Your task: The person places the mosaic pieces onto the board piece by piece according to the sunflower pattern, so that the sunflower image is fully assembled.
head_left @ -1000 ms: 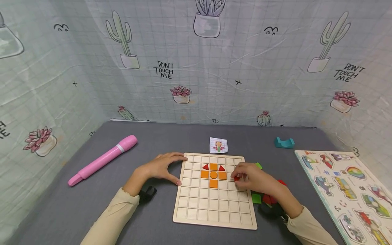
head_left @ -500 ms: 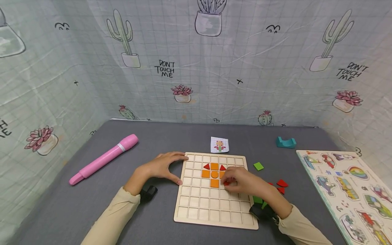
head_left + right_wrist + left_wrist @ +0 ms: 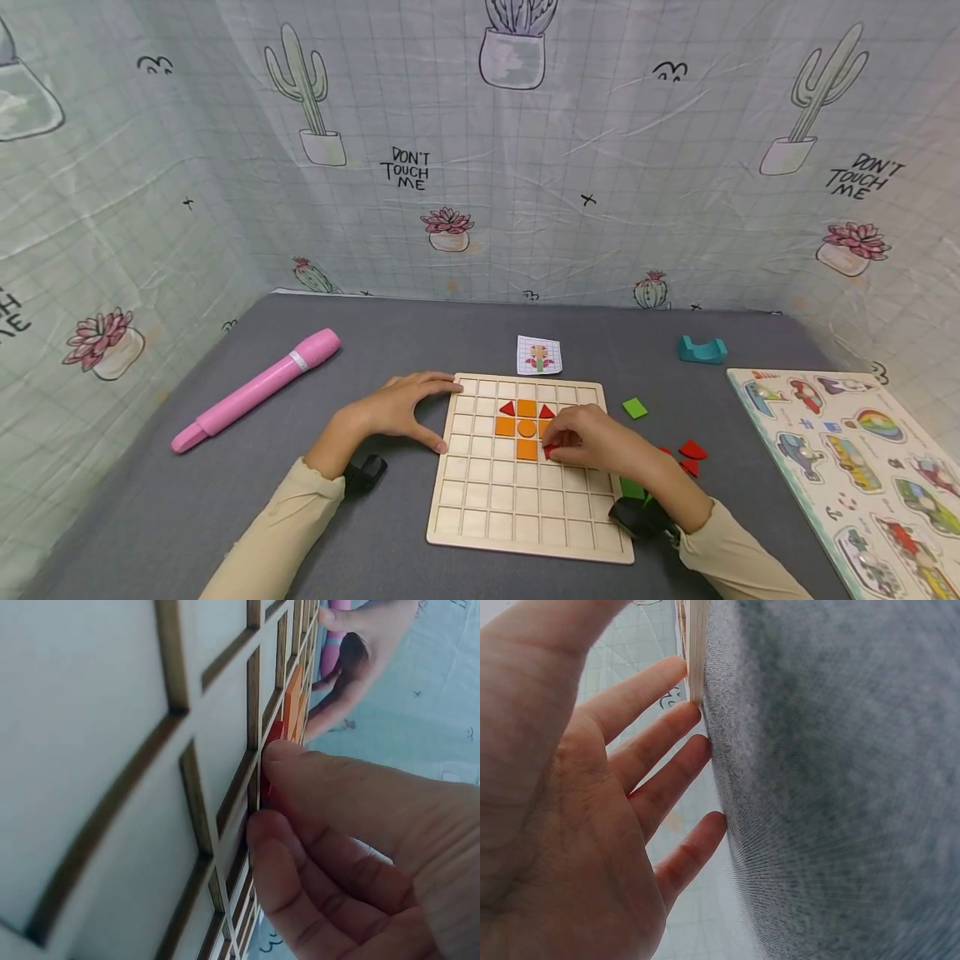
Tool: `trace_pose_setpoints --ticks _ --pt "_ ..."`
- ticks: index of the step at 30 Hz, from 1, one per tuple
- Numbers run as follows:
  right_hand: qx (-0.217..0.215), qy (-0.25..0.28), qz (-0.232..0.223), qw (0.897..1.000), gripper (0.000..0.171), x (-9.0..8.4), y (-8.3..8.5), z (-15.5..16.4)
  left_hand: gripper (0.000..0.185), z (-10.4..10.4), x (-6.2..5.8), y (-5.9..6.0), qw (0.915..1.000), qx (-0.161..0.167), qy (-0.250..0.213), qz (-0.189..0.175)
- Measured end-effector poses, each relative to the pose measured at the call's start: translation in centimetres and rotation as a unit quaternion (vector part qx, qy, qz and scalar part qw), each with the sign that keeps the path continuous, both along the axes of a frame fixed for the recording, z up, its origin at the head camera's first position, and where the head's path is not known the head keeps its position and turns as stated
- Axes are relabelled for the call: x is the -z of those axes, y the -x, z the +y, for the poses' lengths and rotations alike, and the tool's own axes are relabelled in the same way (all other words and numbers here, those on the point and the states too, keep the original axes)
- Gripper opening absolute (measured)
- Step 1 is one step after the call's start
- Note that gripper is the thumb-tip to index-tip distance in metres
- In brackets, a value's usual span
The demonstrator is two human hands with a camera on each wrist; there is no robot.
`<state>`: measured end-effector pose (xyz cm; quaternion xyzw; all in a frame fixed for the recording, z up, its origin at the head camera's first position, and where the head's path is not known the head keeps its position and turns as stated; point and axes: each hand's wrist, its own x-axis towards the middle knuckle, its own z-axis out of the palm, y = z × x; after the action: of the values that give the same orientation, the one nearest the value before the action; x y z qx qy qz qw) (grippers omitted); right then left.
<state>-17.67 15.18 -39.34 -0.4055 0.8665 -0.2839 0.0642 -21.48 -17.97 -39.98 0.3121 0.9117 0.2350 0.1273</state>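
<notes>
A square wooden grid board (image 3: 517, 525) lies on the grey tabletop. My left hand (image 3: 393, 408) touches its left edge, thumb and fingers spread; in the left wrist view, straight fingertips (image 3: 676, 667) meet the wooden rim. Over the board's right half, my right hand (image 3: 596, 440) pinches a small red tile (image 3: 274, 735) between thumb and finger, low at a cell beside the bottom orange square (image 3: 527, 450). The tile's full outline is hidden. Several orange squares surround an orange circle (image 3: 527, 428), with red triangles (image 3: 507, 408) at the upper corners.
Behind the board lies a small pattern card (image 3: 538, 356). Loose red pieces (image 3: 692, 450) and green pieces (image 3: 634, 407) lie to its right. A picture puzzle board (image 3: 840, 450), a teal holder (image 3: 702, 350) and a pink pen-shaped object (image 3: 255, 390) are farther out.
My right hand has moved left and inward over the board with the red tile, lowering it beside the bottom orange square. My left hand stays at the board's edge.
</notes>
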Motion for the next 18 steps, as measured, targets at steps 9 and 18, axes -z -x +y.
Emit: trace_pose_setpoints --ticks 9,18 --pt "-0.004 -0.005 0.001 1.000 0.006 0.15 0.25 -0.02 0.087 -0.02 0.01 0.03 1.0000 -0.001 0.001 -0.005" --pt "-0.015 -0.008 -0.004 1.000 0.011 0.03 0.37 0.12 0.087 0.06 -0.08 -0.03 0.9999 -0.003 0.001 -0.010"
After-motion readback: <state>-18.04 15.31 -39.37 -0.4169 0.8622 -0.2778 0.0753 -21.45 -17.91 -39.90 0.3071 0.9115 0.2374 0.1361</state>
